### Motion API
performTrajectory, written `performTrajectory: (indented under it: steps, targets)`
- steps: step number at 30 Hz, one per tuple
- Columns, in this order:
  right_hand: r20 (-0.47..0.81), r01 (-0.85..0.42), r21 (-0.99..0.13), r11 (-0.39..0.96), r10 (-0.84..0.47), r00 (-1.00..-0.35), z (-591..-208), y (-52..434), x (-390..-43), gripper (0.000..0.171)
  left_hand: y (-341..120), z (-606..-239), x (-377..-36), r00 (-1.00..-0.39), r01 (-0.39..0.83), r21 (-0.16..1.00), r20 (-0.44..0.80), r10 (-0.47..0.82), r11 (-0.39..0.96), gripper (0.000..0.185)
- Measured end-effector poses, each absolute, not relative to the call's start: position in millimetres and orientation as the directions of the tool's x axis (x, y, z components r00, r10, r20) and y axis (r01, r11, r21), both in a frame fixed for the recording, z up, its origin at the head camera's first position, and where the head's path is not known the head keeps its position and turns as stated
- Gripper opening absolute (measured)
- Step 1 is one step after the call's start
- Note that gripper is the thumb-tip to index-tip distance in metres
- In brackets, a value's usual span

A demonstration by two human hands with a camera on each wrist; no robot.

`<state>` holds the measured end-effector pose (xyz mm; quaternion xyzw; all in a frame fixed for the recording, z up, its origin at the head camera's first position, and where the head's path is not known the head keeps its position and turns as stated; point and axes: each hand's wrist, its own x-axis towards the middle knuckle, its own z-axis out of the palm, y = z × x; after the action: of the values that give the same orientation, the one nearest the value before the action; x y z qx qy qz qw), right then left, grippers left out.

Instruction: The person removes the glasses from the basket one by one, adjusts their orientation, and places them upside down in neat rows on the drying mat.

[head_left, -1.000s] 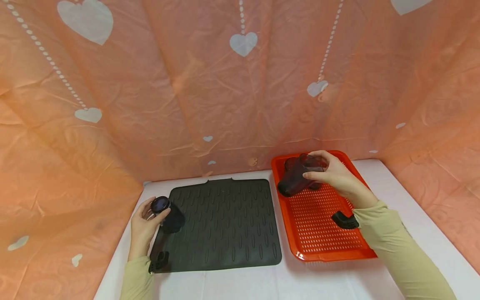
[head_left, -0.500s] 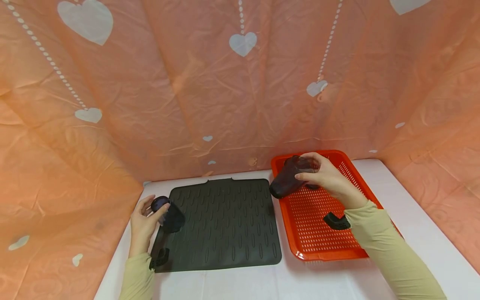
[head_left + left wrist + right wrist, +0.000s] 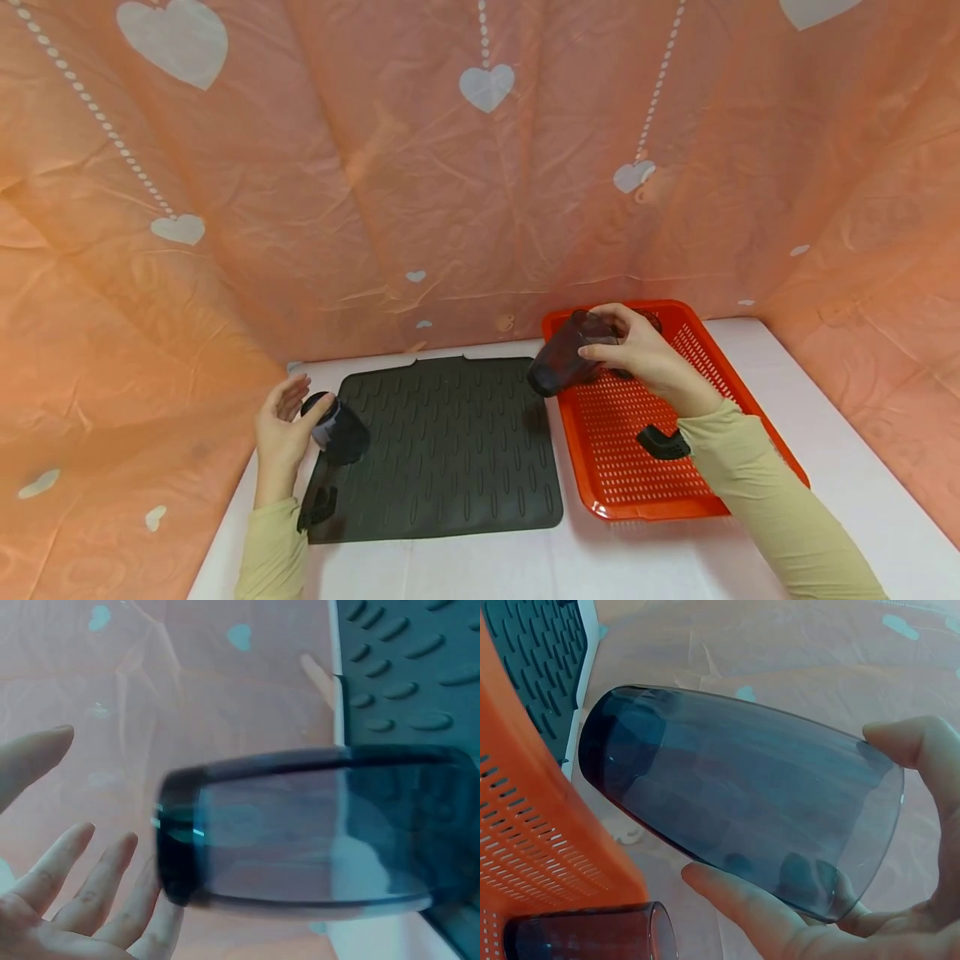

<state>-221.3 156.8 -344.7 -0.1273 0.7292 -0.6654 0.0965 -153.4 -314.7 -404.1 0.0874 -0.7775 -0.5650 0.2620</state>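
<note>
A dark tinted drinking glass stands upside down on the left end of the black ridged mat. Beside its raised base is my left hand, fingers spread; in the left wrist view a gap shows between the thumb and the glass. My right hand grips a second tinted glass near its rim, thumb on one side and fingers on the other. That glass is tilted, base down to the left, over the left rim of the red basket.
Another tinted glass lies on its side in the basket, partly out of the right wrist view. A white cloth covers the table. Orange sheeting with pale hearts rises behind and at both sides.
My right hand has carried its glass leftward from above the basket toward the mat. My left hand has let go of the upside-down glass and drawn slightly away.
</note>
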Motion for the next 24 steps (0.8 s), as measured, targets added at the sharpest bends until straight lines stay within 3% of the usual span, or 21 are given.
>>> performTrajectory:
  steps: [4, 15, 24]
  targets:
    - [0.03, -0.045, -0.998, 0.042, -0.315, -0.949, -342, 154, -221, 0.058, -307, -395, -154, -0.838, 0.244, 0.908, 0.374, -0.396, 0.342, 0.051]
    - [0.054, -0.047, -0.998, -0.031, -0.322, -0.945, -339, 144, -220, 0.06, -273, -383, -161, -0.883, 0.388, 0.884, 0.437, -0.169, 0.26, 0.059]
    - [0.094, -0.083, -0.995, -0.051, -0.318, -0.943, -335, 137, -218, 0.059, -254, -393, -169, -0.902, 0.404, 0.906, 0.417, -0.11, 0.125, 0.062]
